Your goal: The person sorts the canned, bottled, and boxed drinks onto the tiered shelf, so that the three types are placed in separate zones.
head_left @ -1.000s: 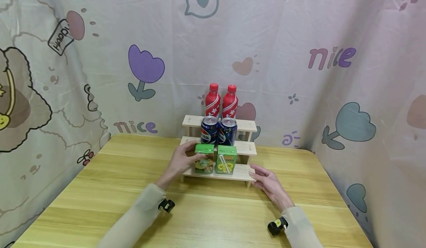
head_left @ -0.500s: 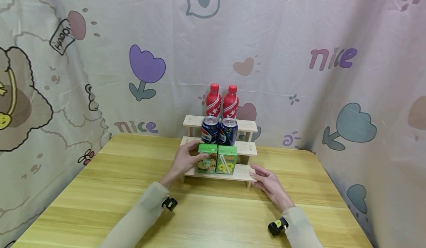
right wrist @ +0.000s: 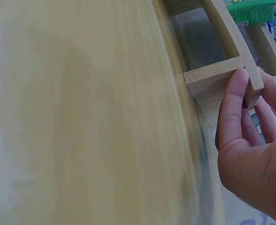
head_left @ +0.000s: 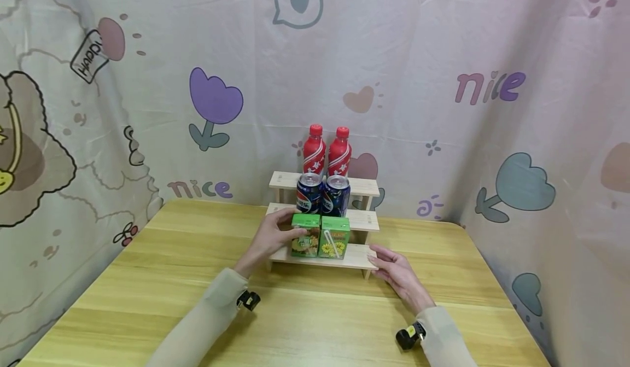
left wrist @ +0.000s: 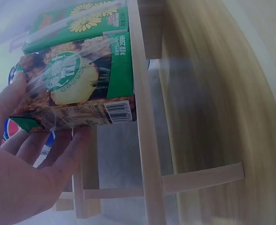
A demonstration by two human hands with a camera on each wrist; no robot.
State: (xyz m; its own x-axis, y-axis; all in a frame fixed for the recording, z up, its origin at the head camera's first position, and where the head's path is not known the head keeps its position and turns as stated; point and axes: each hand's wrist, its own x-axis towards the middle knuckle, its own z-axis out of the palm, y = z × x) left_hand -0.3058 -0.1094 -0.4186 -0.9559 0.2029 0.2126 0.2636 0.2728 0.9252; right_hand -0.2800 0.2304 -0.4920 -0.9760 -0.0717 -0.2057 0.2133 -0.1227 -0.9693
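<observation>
On the bottom step of a three-tier wooden stand (head_left: 361,254) stand two green drink cartons. My left hand (head_left: 269,236) grips the left carton (head_left: 305,242), which has a brown food picture on its front (left wrist: 72,77); the thumb lies across the front and the fingers reach around its side and back. Right beside it stands the other carton (head_left: 334,240), showing yellow flowers and a straw. My right hand (head_left: 400,275) pinches the right end of the bottom step, the thumb (right wrist: 236,86) at the board's underside by the leg.
Two dark blue cola cans (head_left: 309,196) stand side by side on the middle step. Two red bottles (head_left: 314,151) stand on the top step. The stand sits on a wooden table (head_left: 315,323) before a printed curtain (head_left: 403,44).
My left hand has slid the left carton a little to the right, and the gap between the two cartons has closed to a thin line. My right hand stays on the step's end.
</observation>
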